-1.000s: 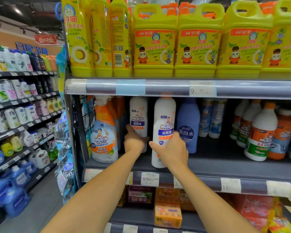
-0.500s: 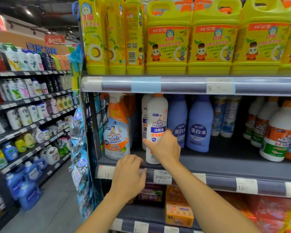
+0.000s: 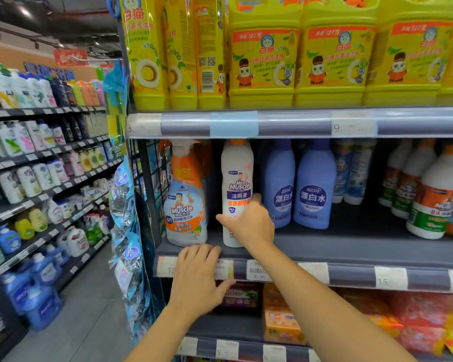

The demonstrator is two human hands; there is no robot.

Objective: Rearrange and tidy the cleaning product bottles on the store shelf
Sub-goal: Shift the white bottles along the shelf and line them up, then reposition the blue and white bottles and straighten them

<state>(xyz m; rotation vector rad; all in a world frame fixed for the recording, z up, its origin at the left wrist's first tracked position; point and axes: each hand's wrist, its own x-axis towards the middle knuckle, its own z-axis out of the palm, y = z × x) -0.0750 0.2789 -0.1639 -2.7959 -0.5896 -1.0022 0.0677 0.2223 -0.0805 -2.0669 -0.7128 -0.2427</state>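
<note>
A tall white Mr Muscle bottle (image 3: 236, 178) with an orange cap stands upright near the front of the middle shelf (image 3: 351, 246). My right hand (image 3: 249, 224) is wrapped around its lower half. To its left stands an orange-and-white Mr Muscle spray bottle (image 3: 185, 199). My left hand (image 3: 198, 278) rests with fingers spread against the shelf's front edge below the spray bottle and holds nothing. Two blue bleach bottles (image 3: 313, 186) stand to the right of the white bottle.
Yellow dish-soap jugs (image 3: 332, 56) fill the shelf above. White and orange bottles (image 3: 434, 194) stand at the right end. Orange soap boxes (image 3: 281, 322) lie on the shelf below. Hanging blue packets (image 3: 123, 205) and an aisle with more stocked shelves (image 3: 37, 165) are to the left.
My left hand let go of the rear white bottle and dropped to the shelf's front edge. The white bottle in my right hand shifted left, next to the spray bottle.
</note>
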